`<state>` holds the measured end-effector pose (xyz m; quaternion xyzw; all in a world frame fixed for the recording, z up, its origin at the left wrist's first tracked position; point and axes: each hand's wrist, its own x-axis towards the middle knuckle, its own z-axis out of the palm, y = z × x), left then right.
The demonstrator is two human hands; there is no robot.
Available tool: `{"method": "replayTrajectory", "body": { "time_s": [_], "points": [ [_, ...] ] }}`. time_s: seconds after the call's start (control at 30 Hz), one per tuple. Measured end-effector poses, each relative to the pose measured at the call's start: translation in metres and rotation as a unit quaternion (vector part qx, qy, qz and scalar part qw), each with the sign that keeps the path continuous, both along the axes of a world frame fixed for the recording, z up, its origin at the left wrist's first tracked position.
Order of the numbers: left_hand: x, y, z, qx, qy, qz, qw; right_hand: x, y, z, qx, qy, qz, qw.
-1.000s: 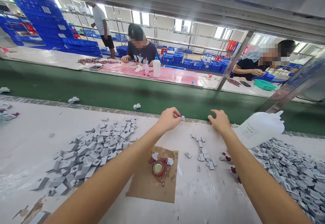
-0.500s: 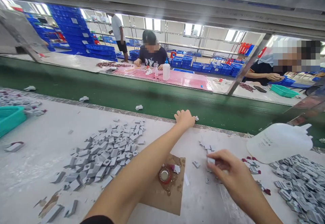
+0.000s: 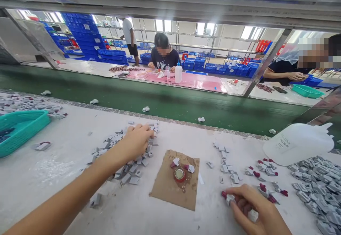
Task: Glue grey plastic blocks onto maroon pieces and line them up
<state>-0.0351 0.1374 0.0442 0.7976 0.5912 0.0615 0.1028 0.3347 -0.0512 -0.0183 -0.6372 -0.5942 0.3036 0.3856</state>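
My left hand (image 3: 140, 139) reaches over the far right part of a pile of grey plastic pieces (image 3: 128, 173); its fingers point down and their tips are hidden among the pieces. Between thumb and index finger my right hand (image 3: 253, 206) pinches a small grey piece with a dark red part (image 3: 228, 196), low over the white table. Between the hands lies a brown cardboard square (image 3: 173, 189) with a round red-rimmed cap (image 3: 179, 174) and two small white-and-red pieces on it. Loose grey pieces (image 3: 226, 168) lie beyond my right hand.
A green conveyor (image 3: 170, 111) carries several small white pieces. A white bottle (image 3: 295, 144) lies at the right beside another grey pile (image 3: 317, 189). A teal basket (image 3: 23, 128) stands at the left. Across the conveyor, people sit at a bench (image 3: 199, 82).
My left hand has come back from the conveyor edge to the grey pile. My right hand has moved nearer and now holds a grey-and-red piece. The view has shifted slightly.
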Motion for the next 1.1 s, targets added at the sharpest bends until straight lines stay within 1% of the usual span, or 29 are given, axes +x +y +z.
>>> {"method": "replayTrajectory", "body": {
  "time_s": [0.07,0.13,0.2,0.27,0.3,0.33,0.43,0.47,0.5,0.6,0.67,0.77,0.87,0.93,1.0,1.03,1.1],
  "points": [
    [0.002,0.009,-0.001,-0.013,-0.035,0.005,0.999,-0.007,0.006,0.011,-0.015,0.024,0.018,0.999],
    [0.006,0.013,0.002,-0.022,-0.075,0.007,0.997,-0.018,0.009,0.019,-0.023,0.067,-0.009,0.997],
    [0.01,0.008,0.007,-0.033,-0.121,0.003,0.992,-0.03,0.011,0.022,-0.032,0.116,-0.028,0.992],
    [0.015,-0.007,0.011,-0.057,-0.167,-0.006,0.984,-0.041,0.014,0.021,-0.046,0.163,-0.019,0.985],
    [0.017,-0.017,0.012,-0.081,-0.205,-0.008,0.975,-0.046,0.016,0.02,-0.051,0.183,-0.016,0.982],
    [0.019,-0.028,0.011,-0.114,-0.257,-0.007,0.96,-0.051,0.018,0.019,-0.056,0.199,-0.014,0.978],
    [0.027,-0.06,0.003,-0.2,-0.418,0.019,0.886,-0.065,0.027,0.019,-0.067,0.229,-0.006,0.971],
    [0.029,-0.069,-0.002,-0.209,-0.443,0.029,0.871,-0.069,0.03,0.019,-0.072,0.237,0.002,0.969],
    [0.03,-0.076,-0.007,-0.209,-0.445,0.036,0.87,-0.073,0.032,0.02,-0.077,0.245,0.012,0.966],
    [0.034,-0.093,-0.021,-0.209,-0.409,0.044,0.887,-0.084,0.036,0.023,-0.075,0.241,0.048,0.966],
    [0.035,-0.102,-0.028,-0.207,-0.38,0.054,0.9,-0.089,0.039,0.023,-0.05,0.208,0.063,0.975],
    [0.039,-0.113,-0.039,-0.16,-0.308,0.056,0.936,-0.096,0.045,0.021,0.0,0.17,0.072,0.983],
    [0.045,-0.123,-0.047,-0.109,-0.24,0.033,0.964,-0.099,0.049,0.018,0.022,0.161,0.077,0.984],
    [0.046,-0.128,-0.051,-0.095,-0.223,0.026,0.97,-0.1,0.05,0.017,0.025,0.155,0.08,0.984],
    [0.044,-0.132,-0.052,-0.084,-0.232,0.02,0.969,-0.099,0.05,0.016,0.029,0.149,0.081,0.985],
    [0.042,-0.133,-0.053,-0.08,-0.242,0.009,0.967,-0.099,0.049,0.016,0.03,0.146,0.082,0.985],
    [0.036,-0.133,-0.053,-0.072,-0.262,-0.034,0.962,-0.099,0.049,0.016,0.032,0.142,0.085,0.986]
  ]
}}
